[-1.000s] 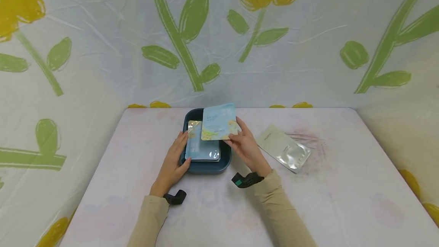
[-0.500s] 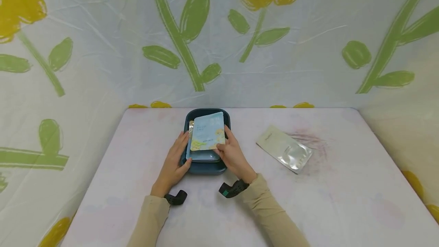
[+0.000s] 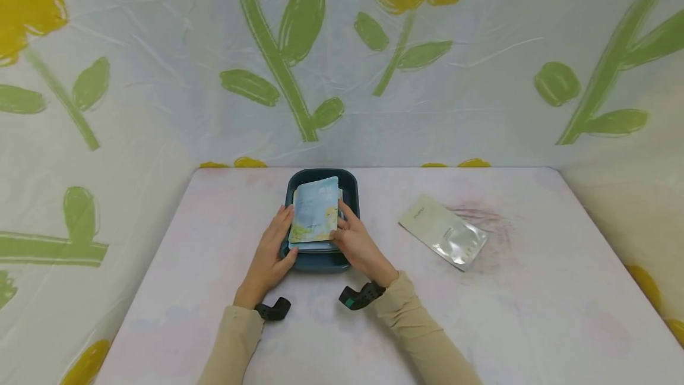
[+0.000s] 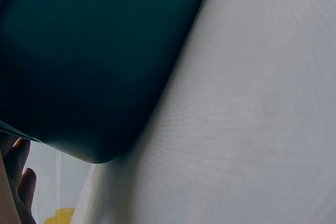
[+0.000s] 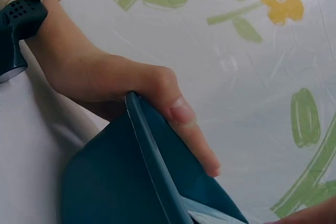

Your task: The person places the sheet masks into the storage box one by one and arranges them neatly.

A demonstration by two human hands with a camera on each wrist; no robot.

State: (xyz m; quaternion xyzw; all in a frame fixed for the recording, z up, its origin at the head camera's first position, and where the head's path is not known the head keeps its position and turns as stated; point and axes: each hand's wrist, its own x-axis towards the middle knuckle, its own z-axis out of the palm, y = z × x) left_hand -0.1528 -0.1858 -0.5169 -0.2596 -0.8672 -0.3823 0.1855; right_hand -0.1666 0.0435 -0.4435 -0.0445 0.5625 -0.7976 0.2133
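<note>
My right hand [image 3: 359,245] pinches the lower right corner of a light-blue sheet mask packet [image 3: 312,212], thumb on its face and fingers at its right edge. The packet lies tilted over a stack of similar blue packets [image 3: 315,247] inside a dark teal plastic bin [image 3: 320,264]. My left hand [image 3: 271,253] rests along the bin's left side, fingers extended and thumb near the front left corner. In the right wrist view, the thumb and a straight finger of that left hand [image 5: 157,85] reach over the rim. The bin's wall [image 4: 94,61] fills much of the left wrist view.
Right of the bin, a pale green and silver sheet mask packet [image 3: 445,232] lies at a slant on the white table [image 3: 534,314]. Smudges mark the tabletop beside it. A flower-print cloth [image 3: 454,111] hangs behind and at the sides.
My right hand has moved left and slightly down, bringing the blue packet from the bin's right side over the stack. My left hand has stayed at the bin's side.
</note>
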